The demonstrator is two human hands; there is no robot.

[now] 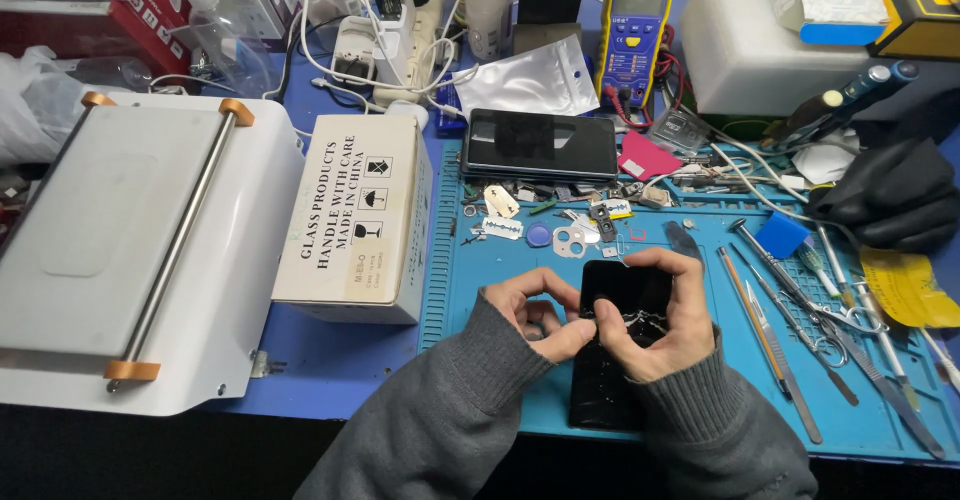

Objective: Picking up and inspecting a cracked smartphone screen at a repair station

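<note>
Both hands, left hand (540, 310) and right hand (655, 315), pinch a glossy black cracked phone (610, 380) on a ribbed blue mat (700, 400).

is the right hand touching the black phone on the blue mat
Touching. The head view shows the right hand resting on the black phone, its fingers curled onto the cracked glass.

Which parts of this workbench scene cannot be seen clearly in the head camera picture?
- Head view: the middle of the dark phone is covered by the left hand and the right hand.
- What the fingertips pinch there is too small to tell.
- The small parts on the blue mat are too small to identify.
- The white machine is cut off by the left edge.
</note>
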